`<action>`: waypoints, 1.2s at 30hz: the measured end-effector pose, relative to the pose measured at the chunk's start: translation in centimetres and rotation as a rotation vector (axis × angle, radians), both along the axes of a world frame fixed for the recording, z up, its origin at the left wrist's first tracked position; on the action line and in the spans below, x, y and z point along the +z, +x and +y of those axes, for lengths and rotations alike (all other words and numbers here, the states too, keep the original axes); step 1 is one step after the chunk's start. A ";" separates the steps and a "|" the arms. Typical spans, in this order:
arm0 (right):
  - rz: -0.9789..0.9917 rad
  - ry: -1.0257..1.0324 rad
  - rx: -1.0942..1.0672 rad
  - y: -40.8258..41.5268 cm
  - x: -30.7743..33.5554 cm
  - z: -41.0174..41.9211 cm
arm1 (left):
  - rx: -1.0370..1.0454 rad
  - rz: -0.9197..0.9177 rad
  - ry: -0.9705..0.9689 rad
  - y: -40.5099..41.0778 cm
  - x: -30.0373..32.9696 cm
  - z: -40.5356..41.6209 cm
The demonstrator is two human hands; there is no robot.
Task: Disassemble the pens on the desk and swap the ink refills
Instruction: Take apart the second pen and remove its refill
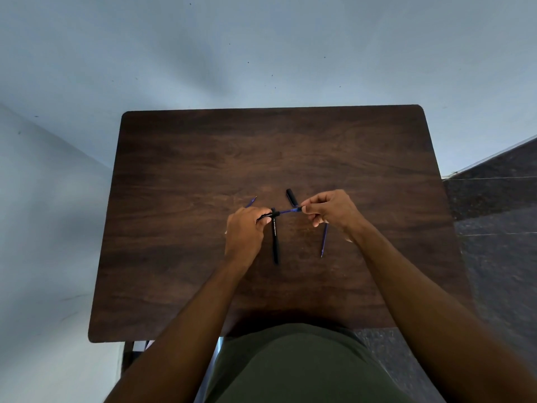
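Holding a black plastic pen barrel (265,216) in the left hand (243,231), the person had the fingers wrapped snug around it, while the right hand (331,210) pinched the far end of a thin blue ink refill (288,211) that ran straight across to the barrel's mouth. Both hands hovered just above the dark wood-grain counter (203,158). Couldn't tell if the refill was going in or coming out, honestly.

Other bits lay right there: a second black pen body with white lettering (275,239) sat on the counter under the hands, pointing toward the person, a short black pen cap (291,196) lay just beyond the right hand, another loose blue refill (324,239) rested below the right wrist, and a blue tip (252,201) poked out past the left hand.

Stuff that looked risky to me: that refill was skinny and held only at its end, so any sideways push could've bent or kinked it at the barrel mouth. A wrist dropping might also have nudged the loose refill or the cap, and round parts roll. With two similar refills out, mixing them up seemed easy too.
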State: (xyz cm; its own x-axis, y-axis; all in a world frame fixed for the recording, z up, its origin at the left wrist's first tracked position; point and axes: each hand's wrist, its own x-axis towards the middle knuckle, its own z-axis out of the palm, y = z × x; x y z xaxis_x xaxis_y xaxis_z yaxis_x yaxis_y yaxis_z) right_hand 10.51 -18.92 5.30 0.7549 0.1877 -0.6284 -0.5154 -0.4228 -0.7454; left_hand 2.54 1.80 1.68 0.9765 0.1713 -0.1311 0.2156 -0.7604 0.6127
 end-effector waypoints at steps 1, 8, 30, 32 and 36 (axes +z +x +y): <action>0.004 0.015 -0.011 0.0 0.0 0.1 | 0.003 -0.015 0.001 0.0 0.0 0.1; 0.019 0.054 -0.041 -0.1 -0.3 0.6 | -0.021 -0.040 0.017 -0.2 0.1 0.6; 0.044 0.130 -0.052 -1.2 -1.2 1.8 | -0.063 -0.022 -0.016 0.1 0.1 -0.1; 0.045 0.129 -0.052 -1.1 -1.1 1.9 | -0.067 -0.038 -0.024 0.1 0.2 -0.1; 0.045 0.128 -0.047 -1.1 -1.2 1.8 | -0.064 -0.041 -0.028 0.3 0.2 -0.3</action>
